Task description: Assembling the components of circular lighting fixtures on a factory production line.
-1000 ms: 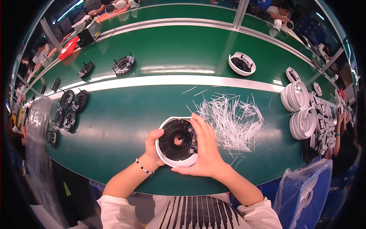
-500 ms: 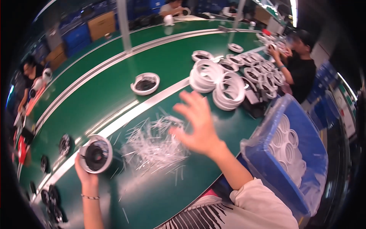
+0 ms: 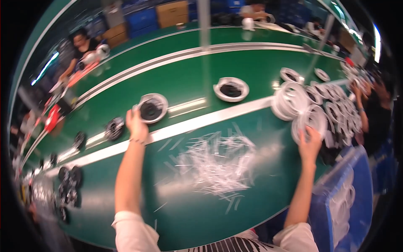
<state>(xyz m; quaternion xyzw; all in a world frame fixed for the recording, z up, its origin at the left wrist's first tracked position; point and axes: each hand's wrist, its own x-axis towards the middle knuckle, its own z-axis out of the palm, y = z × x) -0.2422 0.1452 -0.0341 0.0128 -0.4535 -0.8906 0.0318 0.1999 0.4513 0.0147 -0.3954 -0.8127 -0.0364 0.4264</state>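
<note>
My left hand (image 3: pixel 138 127) is closed on the edge of a round white housing (image 3: pixel 152 109) with a dark round part inside, over the green belt beside its pale rail. On the right, my right hand (image 3: pixel 310 145) reaches to the nearer stack of white rings (image 3: pixel 310 122). Its fingers are bent round the near rim of that stack. Just behind stands another stack of white rings (image 3: pixel 290 98). Between my arms lies a loose heap of thin clear strips (image 3: pixel 216 164) on the green tabletop. Another white housing with a dark inside (image 3: pixel 231 89) rests on the belt.
Several black round parts (image 3: pixel 114 128) sit along the belt and at the table's left. Many white rings (image 3: pixel 336 107) cover the far right. A blue bin (image 3: pixel 361 180), lined with plastic and holding white rings, stands at the lower right. Co-workers sit around the line.
My left hand has carried the white housing forward from the table to over the belt. My right hand has moved from above the strips to the stacked rings. The view has swung left.
</note>
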